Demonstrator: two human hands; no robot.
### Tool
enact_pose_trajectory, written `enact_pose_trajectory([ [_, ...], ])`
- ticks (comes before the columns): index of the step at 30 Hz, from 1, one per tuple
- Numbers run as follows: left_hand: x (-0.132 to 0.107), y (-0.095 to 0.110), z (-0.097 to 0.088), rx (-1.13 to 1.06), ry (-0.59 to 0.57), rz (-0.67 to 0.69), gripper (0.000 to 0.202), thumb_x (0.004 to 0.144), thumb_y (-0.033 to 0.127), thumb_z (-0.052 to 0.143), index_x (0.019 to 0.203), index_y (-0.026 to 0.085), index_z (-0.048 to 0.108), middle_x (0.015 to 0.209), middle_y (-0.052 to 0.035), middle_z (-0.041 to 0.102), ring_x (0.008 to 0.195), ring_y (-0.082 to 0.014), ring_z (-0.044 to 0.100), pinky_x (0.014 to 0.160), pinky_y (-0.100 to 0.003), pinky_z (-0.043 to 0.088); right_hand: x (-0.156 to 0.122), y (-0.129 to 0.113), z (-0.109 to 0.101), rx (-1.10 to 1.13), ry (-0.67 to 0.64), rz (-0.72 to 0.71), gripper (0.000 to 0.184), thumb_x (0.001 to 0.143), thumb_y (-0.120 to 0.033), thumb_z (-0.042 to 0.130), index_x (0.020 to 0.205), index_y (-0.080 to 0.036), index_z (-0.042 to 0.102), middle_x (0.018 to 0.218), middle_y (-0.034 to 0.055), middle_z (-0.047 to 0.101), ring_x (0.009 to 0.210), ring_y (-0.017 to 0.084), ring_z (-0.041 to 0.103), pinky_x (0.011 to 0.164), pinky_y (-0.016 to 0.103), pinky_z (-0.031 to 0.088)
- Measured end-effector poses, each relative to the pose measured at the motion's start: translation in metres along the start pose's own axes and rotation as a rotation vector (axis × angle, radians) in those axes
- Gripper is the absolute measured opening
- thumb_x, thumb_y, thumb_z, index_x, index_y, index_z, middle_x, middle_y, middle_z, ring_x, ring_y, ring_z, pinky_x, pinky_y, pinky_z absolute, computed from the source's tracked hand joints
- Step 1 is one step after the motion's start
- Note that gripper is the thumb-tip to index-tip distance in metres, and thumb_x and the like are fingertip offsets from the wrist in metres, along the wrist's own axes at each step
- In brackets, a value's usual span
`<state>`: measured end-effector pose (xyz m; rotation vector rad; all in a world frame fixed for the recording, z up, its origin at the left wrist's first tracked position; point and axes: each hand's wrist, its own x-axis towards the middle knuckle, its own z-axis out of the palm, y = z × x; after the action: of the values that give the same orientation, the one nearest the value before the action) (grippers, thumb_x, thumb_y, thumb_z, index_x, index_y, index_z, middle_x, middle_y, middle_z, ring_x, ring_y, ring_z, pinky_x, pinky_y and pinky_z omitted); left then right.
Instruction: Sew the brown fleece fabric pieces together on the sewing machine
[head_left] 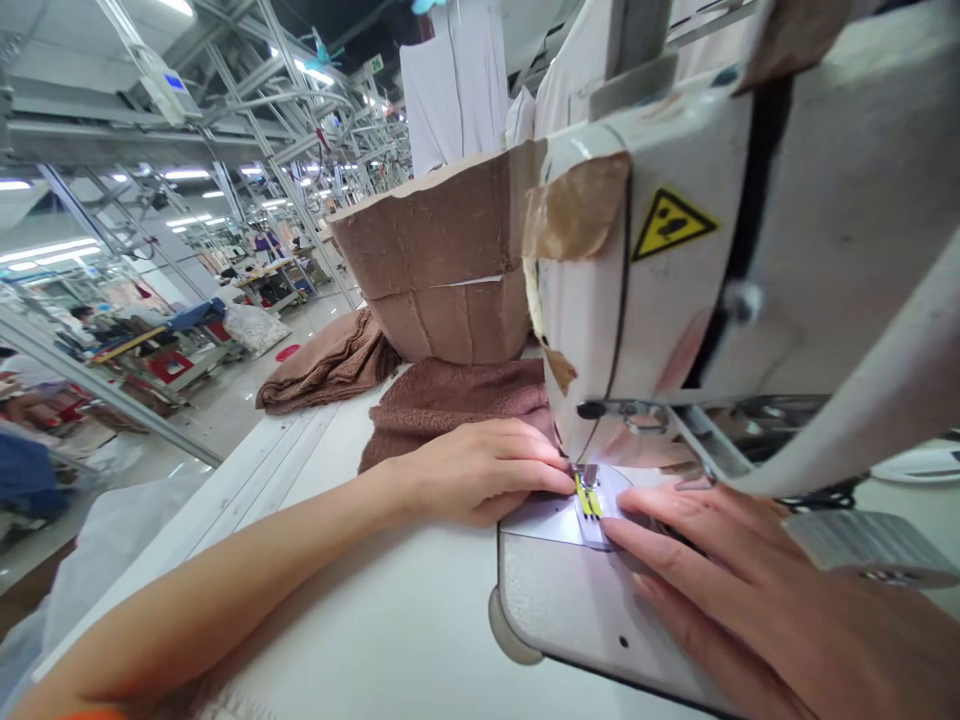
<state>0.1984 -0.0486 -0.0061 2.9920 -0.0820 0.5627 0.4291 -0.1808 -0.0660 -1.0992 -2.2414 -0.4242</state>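
Closest to me is the white sewing machine [825, 220], its head looming over the right side of the desk [420, 610]. The desk is white, and its left edge runs away from me toward the far left corner. A tall brown panel [450, 290], creased and patched, stands toward the far edge. Beside it, at the far left corner, lies a folded brown stack [330, 365]. The brown cloth [450, 400] lies in front of the panel, its right end going behind the machine head. My right hand [720, 570] reaches in from the desk's right side, fingers stretched out and slightly apart, the tips at the needle area. My left hand [480, 470] lies at the cloth's near side, fingers together; whether it pinches any fabric I cannot tell. A yellow warning sticker [673, 225] marks the machine, and a small yellow-green piece [588, 497] sits below the needle, between my fingertips.
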Motion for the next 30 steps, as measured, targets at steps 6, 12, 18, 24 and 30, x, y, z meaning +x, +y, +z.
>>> enact_pose_trajectory([
  [6, -0.001, 0.004, 0.002, -0.03, 0.063, -0.013, 0.031, 0.099, 0.011, 0.042, 0.105, 0.007, 0.072, 0.109, -0.0151, 0.076, 0.105, -0.0215, 0.07, 0.099, -0.032, 0.056, -0.011, 0.004, 0.007, -0.082, -0.029, -0.138, 0.04, 0.096, -0.015, 0.037, 0.12, -0.031, 0.066, 0.123, -0.0026, 0.066, 0.114, 0.023, 0.059, 0.1, 0.044, 0.036],
  [12, 0.0, 0.005, 0.002, -0.105, 0.084, -0.117, 0.03, 0.097, 0.01, 0.042, 0.102, 0.011, 0.072, 0.108, -0.0117, 0.077, 0.104, -0.0177, 0.071, 0.1, -0.028, 0.055, 0.005, -0.003, 0.003, -0.007, 0.105, 0.084, 0.029, 0.099, -0.033, 0.045, 0.111, -0.027, 0.071, 0.103, 0.0068, 0.071, 0.102, 0.026, 0.065, 0.088, 0.039, 0.054],
  [18, -0.02, 0.056, -0.003, -0.154, 0.075, -0.178, 0.031, 0.092, 0.01, 0.043, 0.106, 0.007, 0.07, 0.108, -0.014, 0.076, 0.108, -0.0193, 0.068, 0.104, -0.031, 0.054, 0.006, -0.002, 0.003, 0.021, 0.158, 0.136, 0.03, 0.101, -0.039, 0.046, 0.11, -0.026, 0.072, 0.103, 0.0085, 0.07, 0.1, 0.025, 0.065, 0.088, 0.04, 0.055],
  [24, -0.058, 0.135, -0.029, -0.369, 0.105, -0.227, 0.025, 0.103, 0.026, 0.045, 0.101, 0.015, 0.066, 0.094, -0.0056, 0.077, 0.095, -0.0132, 0.071, 0.1, -0.02, 0.053, -0.003, 0.005, 0.0, -0.019, 0.064, -0.084, 0.029, 0.105, -0.029, 0.041, 0.107, -0.023, 0.069, 0.102, 0.0058, 0.069, 0.095, 0.02, 0.064, 0.086, 0.039, 0.05],
  [30, -0.117, 0.137, -0.062, 0.168, 0.1, -1.32, 0.027, 0.091, 0.044, 0.054, 0.092, 0.018, 0.059, 0.093, -0.0101, 0.067, 0.087, -0.0265, 0.062, 0.079, -0.045, 0.055, 0.015, 0.004, -0.014, 0.043, 0.1, -0.228, 0.021, 0.106, -0.02, 0.042, 0.101, -0.018, 0.063, 0.096, 0.0027, 0.066, 0.092, 0.015, 0.061, 0.091, 0.034, 0.046],
])
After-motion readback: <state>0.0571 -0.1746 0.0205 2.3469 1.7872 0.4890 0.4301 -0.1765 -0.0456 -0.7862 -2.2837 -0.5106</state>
